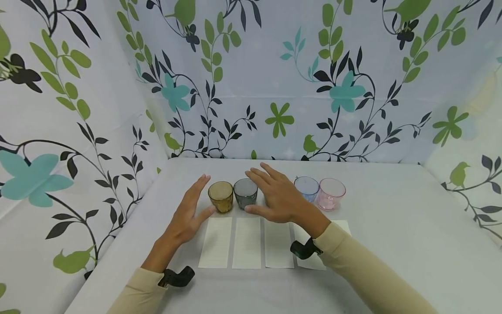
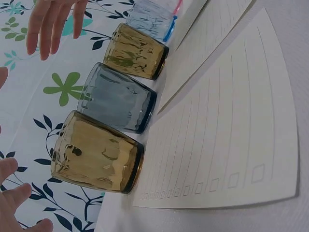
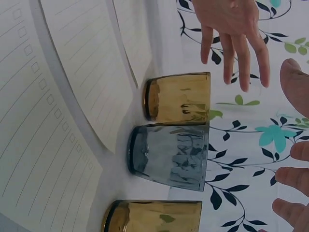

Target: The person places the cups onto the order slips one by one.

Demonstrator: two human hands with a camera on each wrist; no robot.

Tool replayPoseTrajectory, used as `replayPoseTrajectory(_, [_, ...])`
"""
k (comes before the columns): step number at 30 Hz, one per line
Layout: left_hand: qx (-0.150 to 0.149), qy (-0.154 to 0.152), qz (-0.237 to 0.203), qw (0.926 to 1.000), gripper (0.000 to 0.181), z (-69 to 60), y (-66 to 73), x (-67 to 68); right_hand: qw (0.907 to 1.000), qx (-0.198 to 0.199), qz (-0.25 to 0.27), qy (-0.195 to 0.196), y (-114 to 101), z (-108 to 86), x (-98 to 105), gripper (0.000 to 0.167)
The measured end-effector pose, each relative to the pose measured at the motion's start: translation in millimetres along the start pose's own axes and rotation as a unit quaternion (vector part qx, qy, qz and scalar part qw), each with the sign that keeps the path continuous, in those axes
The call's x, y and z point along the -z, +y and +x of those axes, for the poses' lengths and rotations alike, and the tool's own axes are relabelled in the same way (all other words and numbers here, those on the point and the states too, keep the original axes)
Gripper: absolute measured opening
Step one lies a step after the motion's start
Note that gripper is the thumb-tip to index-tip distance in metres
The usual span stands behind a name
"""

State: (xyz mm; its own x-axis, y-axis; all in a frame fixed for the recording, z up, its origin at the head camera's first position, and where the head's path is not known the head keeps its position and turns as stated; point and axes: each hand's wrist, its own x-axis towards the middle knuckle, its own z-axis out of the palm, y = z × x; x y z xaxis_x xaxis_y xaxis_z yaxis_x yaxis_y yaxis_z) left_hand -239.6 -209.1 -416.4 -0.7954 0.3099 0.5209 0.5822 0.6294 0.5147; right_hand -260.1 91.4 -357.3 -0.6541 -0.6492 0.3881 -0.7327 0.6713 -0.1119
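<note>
My left hand [image 1: 186, 220] hovers just left of an amber glass [image 1: 221, 197], fingers spread, holding nothing. My right hand [image 1: 279, 197] is also spread and holds nothing, near the right side of a grey glass [image 1: 245, 194]. A second amber glass [image 2: 135, 50] shows in the left wrist view; in the head view the right hand mostly hides it. To the right of that hand are a blue glass [image 1: 306, 188] and a pink glass [image 1: 331, 194]. All the glasses stand upright in one row.
Several lined paper sheets lie side by side in front of the glasses, among them the leftmost sheet [image 1: 215, 244] and one partly beneath the right forearm [image 1: 310, 257]. The white table [image 1: 408, 218] ends at a leaf-patterned cloth [image 1: 251, 87] behind.
</note>
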Motion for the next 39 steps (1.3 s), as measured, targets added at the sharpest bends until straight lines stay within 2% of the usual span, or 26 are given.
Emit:
replayPoseTrajectory(6, [0.008,0.004,-0.012,0.9999,0.073,1.8,-4.6,-2.5,0.9997,-0.012,-0.002,-0.02,-4,16.5,-10,0.086])
replayPoseTrajectory(11, [0.031,-0.002,-0.019,0.9993,0.071,0.0,-7.4,-4.0,0.9994,-0.016,0.007,-0.032,-8,28.6,-21,0.086])
replayPoseTrajectory(17, [0.063,-0.009,-0.06,0.9962,0.067,-2.5,-13.5,-7.1,0.9983,-0.025,0.02,-0.049,-10,40.6,-34,0.086])
replayPoseTrajectory(23, [0.073,-0.011,-0.089,0.9933,0.062,0.2,-19.6,-12.6,0.9972,-0.021,0.053,-0.049,-13,50.1,-43,0.078])
replayPoseTrajectory(30, [0.091,-0.005,-0.144,0.9854,0.061,7.3,-22.8,-16.8,0.9967,-0.017,0.046,-0.064,-21,69.8,-48,0.077])
replayPoseTrajectory(39, [0.131,0.002,-0.188,0.9734,0.056,10.0,-28.5,-23.8,0.9939,-0.045,0.005,-0.101,-25,84.2,-61,0.083])
